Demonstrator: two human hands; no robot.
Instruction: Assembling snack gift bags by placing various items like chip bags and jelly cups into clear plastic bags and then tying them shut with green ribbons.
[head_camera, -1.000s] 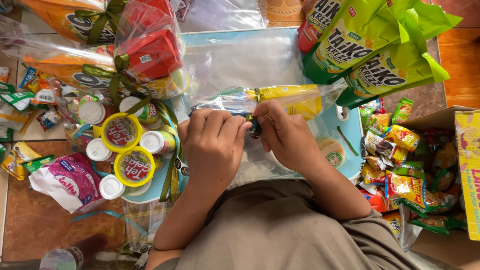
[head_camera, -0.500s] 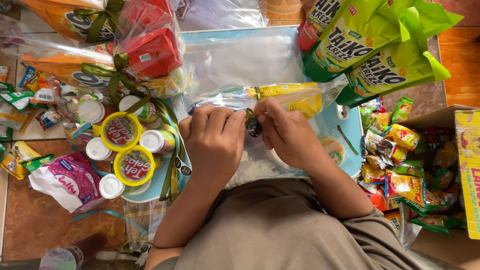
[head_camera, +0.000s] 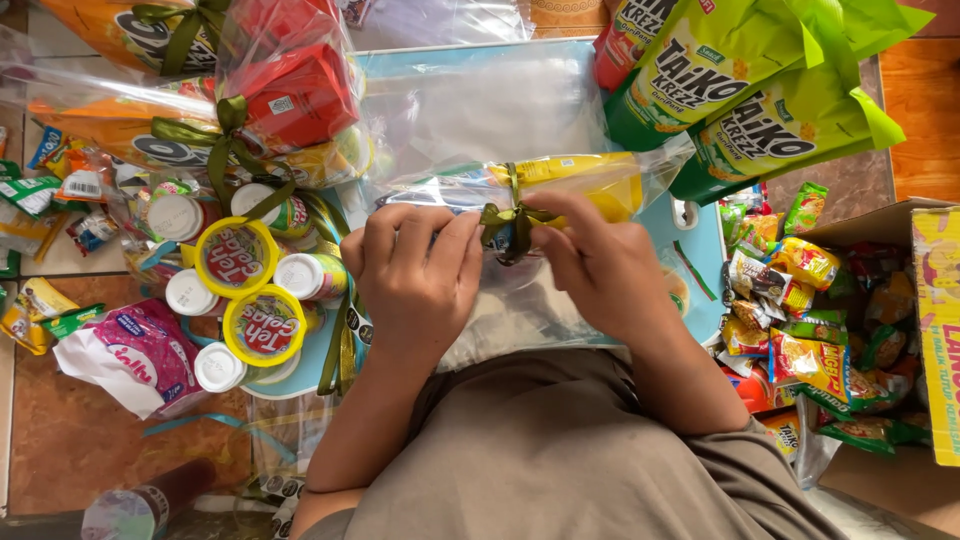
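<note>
A clear plastic bag (head_camera: 590, 180) holding a yellow packet lies on the light blue table (head_camera: 400, 75) in front of me. An olive green ribbon (head_camera: 508, 218) is tied around its neck. My left hand (head_camera: 412, 270) rests on the bag's left part, fingers curled, fingertips next to the knot. My right hand (head_camera: 598, 262) pinches the ribbon at the knot with thumb and fingers. Both hands meet at the ribbon.
Wrapped parcels with red boxes (head_camera: 295, 85) and green ribbons lie at the upper left. Yellow-lidded cups (head_camera: 237, 258) and white-capped bottles (head_camera: 300, 275) stand left. Green snack bags (head_camera: 740, 90) lie upper right. A cardboard box (head_camera: 935, 330) of small snack packets (head_camera: 800, 340) sits right.
The ribbon's knot has come up into view above my fingers, and my hands have shifted slightly apart around it. The bag stays in place.
</note>
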